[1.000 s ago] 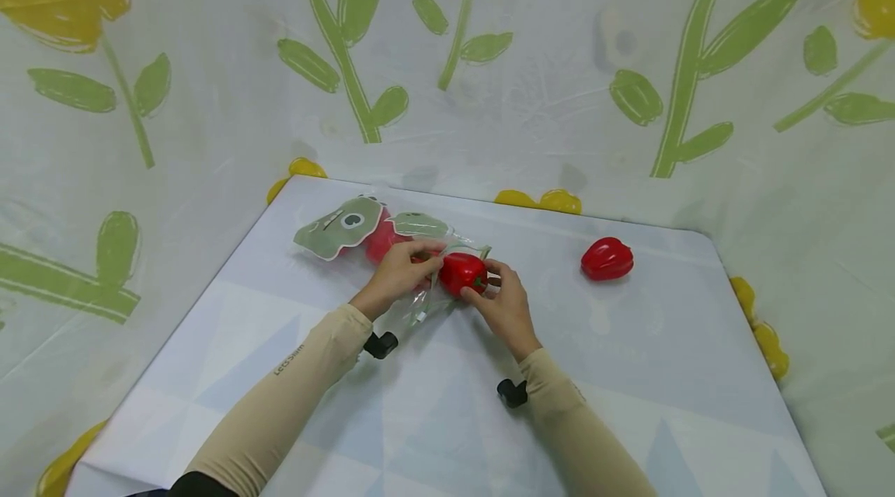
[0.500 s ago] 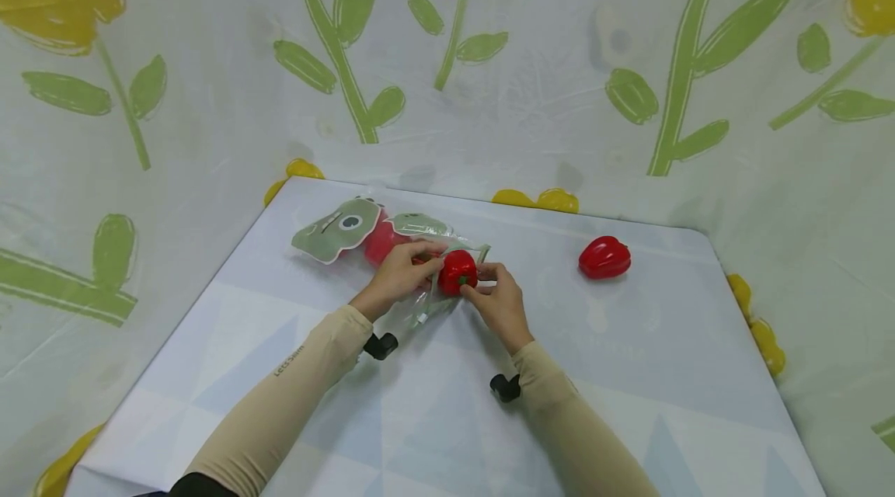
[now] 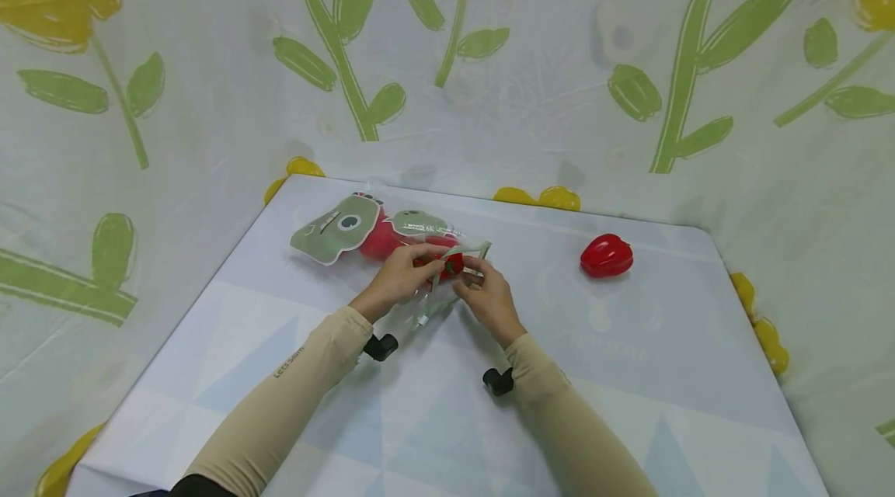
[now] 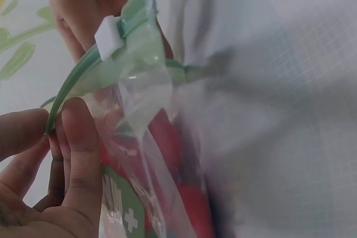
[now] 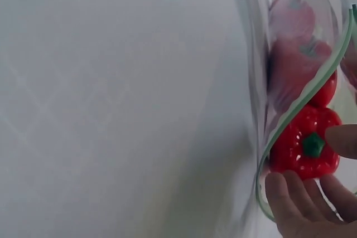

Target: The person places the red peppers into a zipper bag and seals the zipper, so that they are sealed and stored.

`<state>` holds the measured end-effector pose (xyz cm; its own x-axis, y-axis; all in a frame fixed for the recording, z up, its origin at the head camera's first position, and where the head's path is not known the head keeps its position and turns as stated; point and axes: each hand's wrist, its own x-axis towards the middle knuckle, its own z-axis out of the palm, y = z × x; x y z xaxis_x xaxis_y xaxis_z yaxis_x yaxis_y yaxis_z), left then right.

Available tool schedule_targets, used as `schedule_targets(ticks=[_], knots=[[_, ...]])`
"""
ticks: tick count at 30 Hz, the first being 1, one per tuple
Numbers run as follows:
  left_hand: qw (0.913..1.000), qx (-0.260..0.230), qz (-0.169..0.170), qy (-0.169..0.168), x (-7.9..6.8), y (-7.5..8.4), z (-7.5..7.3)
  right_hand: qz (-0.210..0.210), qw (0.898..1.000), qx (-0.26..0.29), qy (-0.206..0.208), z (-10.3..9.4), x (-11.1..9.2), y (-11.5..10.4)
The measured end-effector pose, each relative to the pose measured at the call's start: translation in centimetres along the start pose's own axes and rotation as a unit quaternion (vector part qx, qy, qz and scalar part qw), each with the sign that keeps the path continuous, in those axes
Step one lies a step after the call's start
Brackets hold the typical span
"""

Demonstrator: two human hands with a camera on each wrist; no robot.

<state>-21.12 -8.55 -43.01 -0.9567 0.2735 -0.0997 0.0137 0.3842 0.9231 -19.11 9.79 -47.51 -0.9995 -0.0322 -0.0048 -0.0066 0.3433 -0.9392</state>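
My left hand (image 3: 398, 279) pinches the green zip edge of a clear zip bag (image 3: 419, 222) between thumb and fingers, and the mouth gapes open. A red bell pepper (image 5: 295, 151) with a green stem sits in that mouth. My right hand (image 3: 489, 301) holds it, thumb by the stem and fingers under it. More red peppers (image 5: 295, 73) lie deeper in the bag, blurred by the plastic. The white slider (image 4: 109, 37) is at one end of the zip. From the head view, the left fingers and the bag edge hide part of the held pepper.
Another red bell pepper (image 3: 606, 256) lies on the table to the right, apart from the bag. The table (image 3: 629, 357) has a pale cloth with blue triangles. A flower-printed curtain (image 3: 545, 93) rises behind its back edge.
The right hand has moved left, carrying the bell pepper from outside the bag into its mouth. The pepper has turned stem-outward. The left hand stays on the bag's edge.
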Motion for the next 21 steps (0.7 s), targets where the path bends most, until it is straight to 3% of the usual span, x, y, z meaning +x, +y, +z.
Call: schedule_targets(ticks=[11,21], knots=[[0.9998,-0.016,-0.002,-0.012,-0.13,-0.09,-0.06,-0.023,0.997,-0.014,-0.075,0.45,0.05,0.23],[0.9996,-0.027,-0.004,-0.010,-0.13,-0.27,-0.10,-0.020,0.998,-0.012,-0.066,-0.28,-0.28,0.57]])
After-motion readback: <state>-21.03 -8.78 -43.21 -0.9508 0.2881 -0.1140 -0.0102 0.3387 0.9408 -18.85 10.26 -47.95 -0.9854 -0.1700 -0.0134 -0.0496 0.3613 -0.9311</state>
